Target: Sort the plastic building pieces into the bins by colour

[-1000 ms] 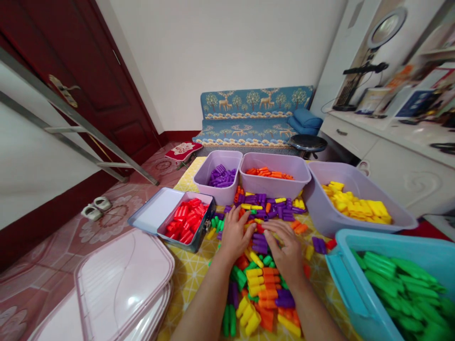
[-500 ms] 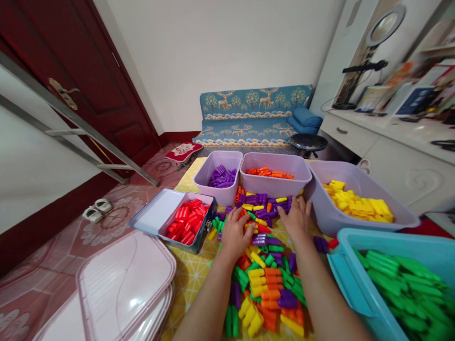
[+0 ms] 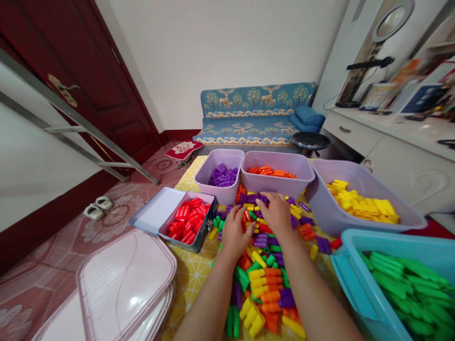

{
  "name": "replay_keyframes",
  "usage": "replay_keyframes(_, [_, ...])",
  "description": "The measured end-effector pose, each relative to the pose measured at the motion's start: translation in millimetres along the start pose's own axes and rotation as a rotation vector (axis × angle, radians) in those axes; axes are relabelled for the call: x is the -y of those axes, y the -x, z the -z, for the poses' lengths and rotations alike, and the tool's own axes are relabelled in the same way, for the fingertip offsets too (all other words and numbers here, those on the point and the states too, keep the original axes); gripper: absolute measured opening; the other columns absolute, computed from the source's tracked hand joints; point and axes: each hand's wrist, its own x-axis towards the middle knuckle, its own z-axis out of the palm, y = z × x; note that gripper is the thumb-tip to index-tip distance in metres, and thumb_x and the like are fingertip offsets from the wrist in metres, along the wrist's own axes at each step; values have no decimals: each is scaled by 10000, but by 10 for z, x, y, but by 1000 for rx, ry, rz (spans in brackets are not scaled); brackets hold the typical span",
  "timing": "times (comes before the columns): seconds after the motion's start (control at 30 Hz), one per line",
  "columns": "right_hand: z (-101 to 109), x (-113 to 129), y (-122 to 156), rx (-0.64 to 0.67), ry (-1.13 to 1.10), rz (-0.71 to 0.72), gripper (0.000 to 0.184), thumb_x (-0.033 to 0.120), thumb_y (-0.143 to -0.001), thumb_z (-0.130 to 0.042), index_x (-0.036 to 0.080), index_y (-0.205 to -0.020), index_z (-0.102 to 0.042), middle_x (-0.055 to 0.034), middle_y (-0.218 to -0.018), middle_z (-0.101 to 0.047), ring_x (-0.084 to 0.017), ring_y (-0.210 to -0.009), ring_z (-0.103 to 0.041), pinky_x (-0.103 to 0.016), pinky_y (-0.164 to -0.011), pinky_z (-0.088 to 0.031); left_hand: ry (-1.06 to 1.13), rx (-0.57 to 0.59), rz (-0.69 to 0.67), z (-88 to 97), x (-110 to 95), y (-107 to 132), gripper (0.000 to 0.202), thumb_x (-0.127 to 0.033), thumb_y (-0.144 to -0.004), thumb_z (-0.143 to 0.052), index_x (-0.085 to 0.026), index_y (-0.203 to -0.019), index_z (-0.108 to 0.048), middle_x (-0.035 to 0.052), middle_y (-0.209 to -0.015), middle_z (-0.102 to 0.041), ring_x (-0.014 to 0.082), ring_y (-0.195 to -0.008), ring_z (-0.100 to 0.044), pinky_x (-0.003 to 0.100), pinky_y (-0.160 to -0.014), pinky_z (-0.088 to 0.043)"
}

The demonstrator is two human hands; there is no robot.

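Observation:
A heap of mixed coloured plastic pieces point(image 3: 265, 279) lies on a yellow patterned table point(image 3: 194, 272). My left hand point(image 3: 234, 232) rests palm down on the heap's left part, fingers spread over the pieces. My right hand point(image 3: 275, 213) lies on the far part of the heap near the purple pieces, fingers curled down into them; whether they grip anything is hidden. Behind the heap stand a lilac bin of purple pieces point(image 3: 220, 176) and a lilac bin of orange pieces point(image 3: 277, 173).
A red-filled tin box point(image 3: 188, 220) sits left, a lilac tub of yellow pieces point(image 3: 359, 203) right, a blue tub of green pieces point(image 3: 401, 284) at near right. Pink lids point(image 3: 121, 284) lie at near left. Beyond are a sofa point(image 3: 256, 113), a stool point(image 3: 309, 141), a ladder point(image 3: 78, 123).
My right hand went from the heap's middle out to the right by the yellow tub, then back left to the far middle. My left hand stayed in place.

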Motion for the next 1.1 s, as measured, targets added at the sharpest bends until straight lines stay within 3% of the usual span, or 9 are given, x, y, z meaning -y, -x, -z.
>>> replay_keyframes(0.13, [-219, 92, -59, 214, 74, -29, 499, 424, -846, -558, 162, -1270, -555, -102, -1289, -588, -283, -1183, -463, -398, -948, -389, 29, 7, 12, 16, -6, 0, 558, -299, -824, -576, -184, -1350, -430, 119, -1403, -433, 251, -1283, -445, 406, -1076, -382])
replay_keyframes(0.23, [-222, 116, -37, 285, 131, -80, 532, 494, -835, -551, 235, -1298, -526, -93, -1316, -555, -317, -1194, -439, -432, -882, -419, 66, -8, 17, 22, -8, 3, 529, -322, -882, -494, -186, -1383, -391, 118, -1430, -408, 232, -1321, -408, 394, -1097, -353])
replay_keyframes(0.37, [-66, 143, 4, 343, 112, -116, 403, 532, -884, -438, 258, -1087, -653, -84, -1138, -647, -282, -1048, -550, -414, -850, -421, 90, -20, 38, 43, -13, 11, 510, -389, -935, -401, -196, -1406, -376, 109, -1461, -383, 213, -1363, -354, 387, -1122, -313])
replay_keyframes(0.5, [150, 106, 65, 476, -68, -132, 563, 571, -921, -291, 228, -752, -705, -80, -843, -716, -239, -850, -641, -346, -751, -441, 74, 7, 36, 61, -3, 14, 488, -412, -942, -387, -229, -1393, -416, 96, -1464, -395, 227, -1341, -389, 401, -1104, -337])
replay_keyframes(0.6, [270, -33, 94, 357, -172, -230, 613, 545, -942, -228, 221, -729, -703, -73, -771, -716, -213, -794, -655, -310, -719, -444, 40, 22, 24, 46, 17, 11, 446, -422, -937, -397, -234, -1326, -508, 98, -1407, -469, 240, -1284, -456, 414, -1081, -367])
replay_keyframes(0.73, [265, -298, 115, 29, 89, -370, 413, 425, -920, -369, 177, -995, -691, -130, -1058, -685, -271, -1029, -590, -367, -843, -420, -8, 25, -4, 22, 26, 6, 410, -436, -923, -429, -221, -1227, -602, 102, -1317, -550, 247, -1210, -516, 415, -1043, -409])
replay_keyframes(0.87, [154, -446, 194, 83, 225, -490, 463, 441, -858, -501, 181, -1233, -579, -152, -1261, -589, -311, -1131, -535, -421, -884, -403, -16, 29, -34, 22, 13, 1, 392, -430, -930, -420, -224, -1199, -618, 80, -1225, -612, 226, -1151, -550, 391, -1011, -435])
replay_keyframes(0.97, [162, -451, 243, 139, 192, -430, 407, 448, -907, -407, 200, -1112, -656, -122, -1189, -638, -274, -1066, -583, -377, -847, -415, -25, 25, -38, 23, 8, -2, 387, -430, -929, -424, -228, -1191, -623, 74, -1219, -617, 224, -1145, -552, 385, -1004, -439])
replay_keyframes(1.1, [264, -414, 196, 142, 137, -438, 602, 476, -952, -229, 191, -765, -725, -117, -818, -717, -230, -798, -647, -312, -696, -418, -29, 25, -34, 17, 5, -2, 382, -430, -931, -419, -237, -1188, -624, 66, -1217, -619, 217, -1139, -555, 379, -1008, -434])
